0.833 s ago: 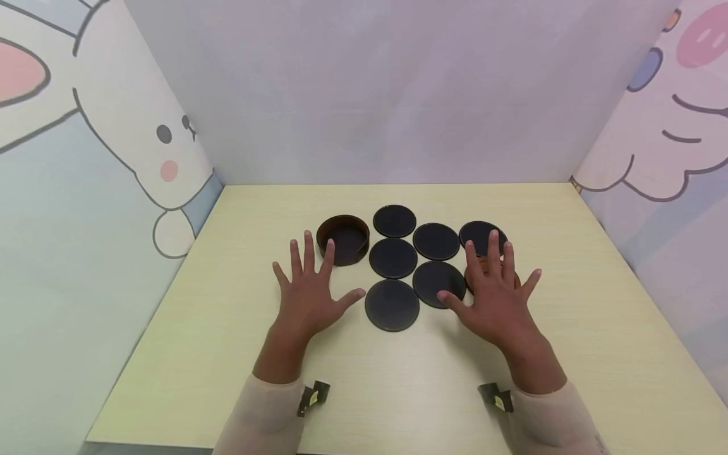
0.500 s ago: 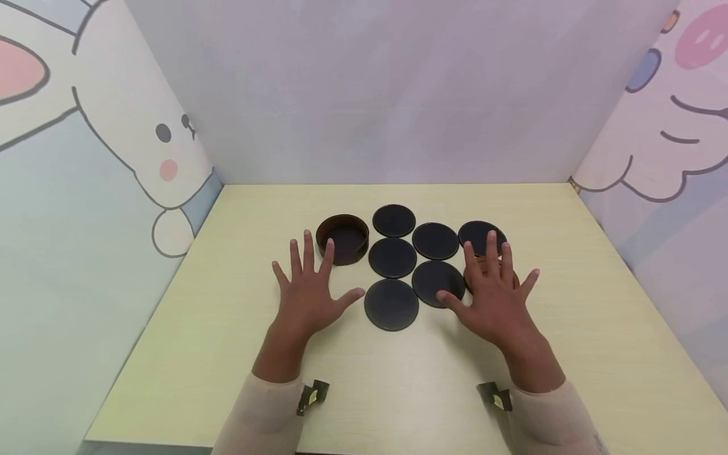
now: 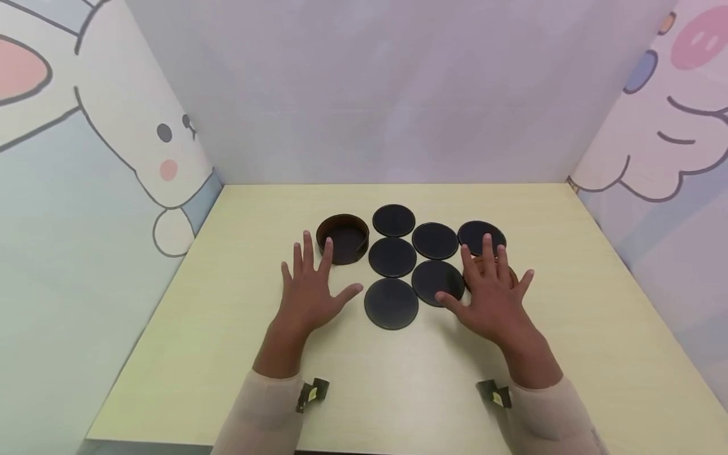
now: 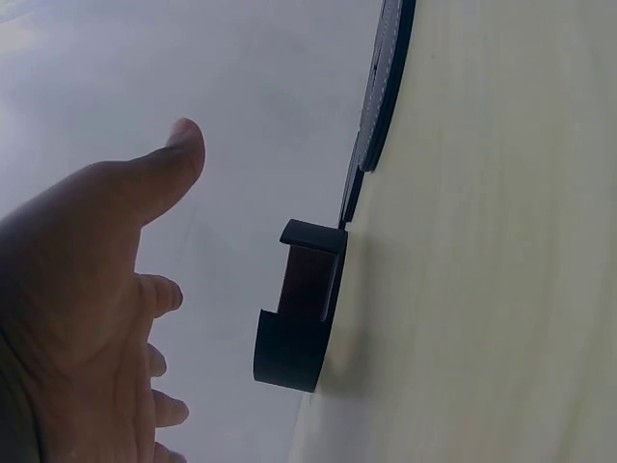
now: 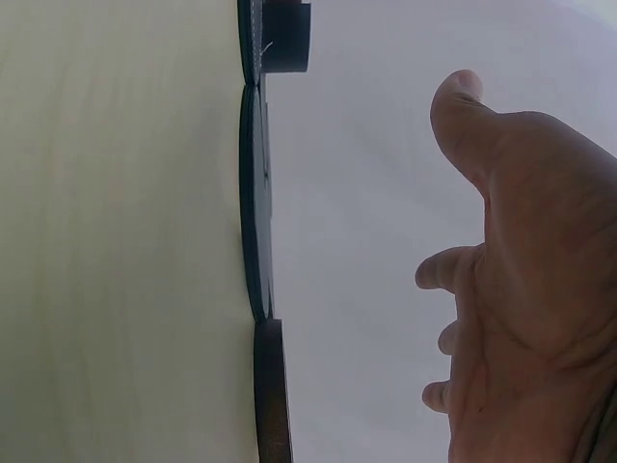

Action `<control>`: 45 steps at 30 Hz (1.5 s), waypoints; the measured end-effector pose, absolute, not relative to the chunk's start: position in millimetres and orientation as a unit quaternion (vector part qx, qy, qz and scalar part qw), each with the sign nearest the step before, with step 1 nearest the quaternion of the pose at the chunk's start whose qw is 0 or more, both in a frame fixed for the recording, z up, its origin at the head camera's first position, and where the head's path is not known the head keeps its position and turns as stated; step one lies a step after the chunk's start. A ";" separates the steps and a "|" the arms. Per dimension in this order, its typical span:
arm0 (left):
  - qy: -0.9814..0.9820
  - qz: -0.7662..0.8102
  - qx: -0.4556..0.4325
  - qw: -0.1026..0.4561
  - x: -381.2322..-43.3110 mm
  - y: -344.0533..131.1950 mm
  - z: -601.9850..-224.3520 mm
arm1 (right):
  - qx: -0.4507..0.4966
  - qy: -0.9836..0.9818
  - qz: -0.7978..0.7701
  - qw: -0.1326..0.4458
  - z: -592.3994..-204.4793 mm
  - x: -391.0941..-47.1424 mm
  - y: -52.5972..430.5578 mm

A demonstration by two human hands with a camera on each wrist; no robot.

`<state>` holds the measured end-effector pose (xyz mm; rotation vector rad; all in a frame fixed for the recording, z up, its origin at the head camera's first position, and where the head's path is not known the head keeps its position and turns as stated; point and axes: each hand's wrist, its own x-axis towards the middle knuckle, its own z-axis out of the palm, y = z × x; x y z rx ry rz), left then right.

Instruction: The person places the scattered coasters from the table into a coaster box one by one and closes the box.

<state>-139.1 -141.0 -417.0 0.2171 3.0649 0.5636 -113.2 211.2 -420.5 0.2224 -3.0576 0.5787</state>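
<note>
Several round black coasters (image 3: 391,303) lie flat and close together on the pale wooden table. A round dark holder (image 3: 343,239), brown inside and with a notch cut in its wall (image 4: 294,338), stands at their left. My left hand (image 3: 307,300) hovers above the table just in front of that holder, fingers straight and spread, holding nothing. Over the right side of the group my right hand (image 3: 491,303) is held the same way, also holding nothing. It partly covers a brown round piece (image 3: 473,273), whose kind I cannot tell.
A plain pale wall (image 3: 392,95) rises behind the table (image 3: 227,328). Side walls with cartoon animals stand at left (image 3: 131,126) and right (image 3: 665,126). Dark wrist mounts (image 3: 311,395) sit on both sleeves.
The left hand's little finger has drawn closer to its other fingers. My right hand has shifted very slightly left, and the coasters and holder have stayed where they were.
</note>
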 end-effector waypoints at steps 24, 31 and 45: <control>0.945 0.294 0.043 0.136 -161.4 -150.8 -445.9 | 0.174 -0.968 0.181 -0.024 -428.3 -117.6 181.1; 0.976 0.175 -0.016 0.128 -176.3 -155.6 -441.0 | 0.206 -0.961 0.183 -0.032 -422.3 -124.3 163.1; 0.959 0.267 -0.022 0.093 -216.0 -175.2 -443.6 | 0.257 -0.945 0.167 -0.117 -415.1 -143.7 130.6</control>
